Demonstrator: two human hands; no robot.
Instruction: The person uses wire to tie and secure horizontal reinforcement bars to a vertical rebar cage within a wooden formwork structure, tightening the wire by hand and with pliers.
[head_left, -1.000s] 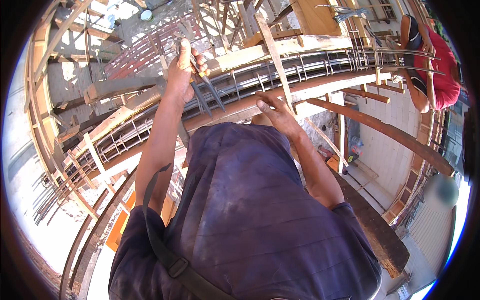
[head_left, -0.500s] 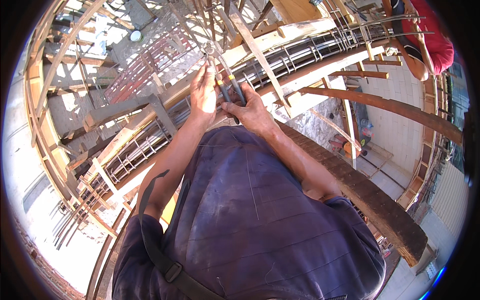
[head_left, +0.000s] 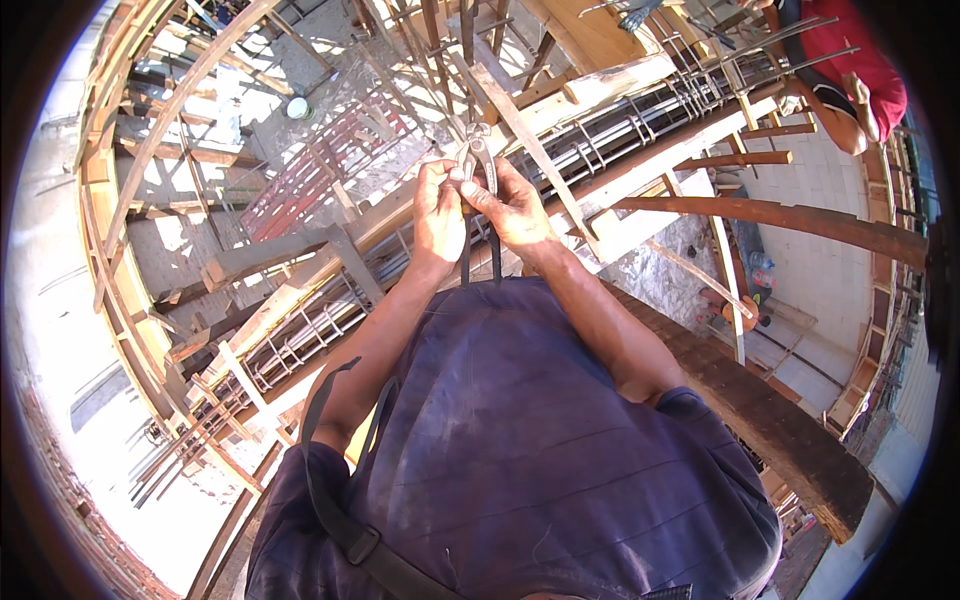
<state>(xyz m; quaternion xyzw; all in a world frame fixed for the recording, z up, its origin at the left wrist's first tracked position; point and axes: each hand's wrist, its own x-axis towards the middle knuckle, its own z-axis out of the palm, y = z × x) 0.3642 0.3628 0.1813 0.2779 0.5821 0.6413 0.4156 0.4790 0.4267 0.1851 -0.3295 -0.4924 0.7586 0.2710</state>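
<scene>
A pair of metal pincers (head_left: 478, 146) with long dark handles is held upright in front of my chest, jaws pointing away from me. My right hand (head_left: 520, 217) is closed around its arms just below the head, the thumb lying across them. My left hand (head_left: 437, 222) is closed too, with thumb and fingertips pressed together at the left arm of the pincers. Whether anything small is also between those fingertips is too fine to make out. The two handles hang down below my hands toward my dark shirt (head_left: 560, 420).
A timber-sided beam form with a steel rebar cage (head_left: 600, 135) runs diagonally beneath my hands. A wooden crosspiece (head_left: 535, 150) spans it. A thick dark beam (head_left: 760, 430) lies at my right. At the far right is a person in red (head_left: 850, 60). Open framing drops to a lower floor.
The right hand has shifted up from the handles to near the pincers' head. The pincers have come lower and closer to me, and the left hand has moved in against them.
</scene>
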